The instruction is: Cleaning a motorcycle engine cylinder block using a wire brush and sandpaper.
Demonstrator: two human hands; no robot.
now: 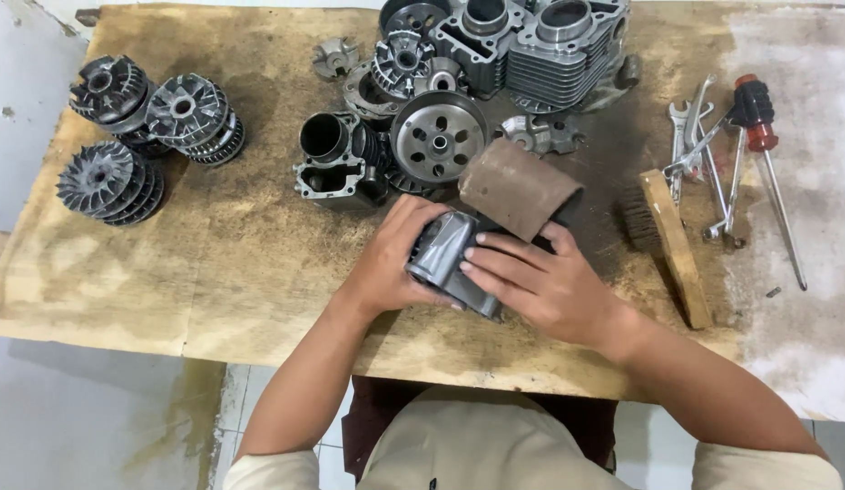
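A grey metal engine part lies at the front middle of the worn wooden table. My left hand cups its left side. My right hand lies over its right side and pinches a brown sheet of sandpaper, which curls up above the part. Both forearms reach in from the bottom of the view.
Finned pulley discs sit at the far left. Engine cylinders, a round clutch bell and a large cylinder block crowd the back middle. At the right lie a wooden-handled brush, wrenches and a red-black screwdriver.
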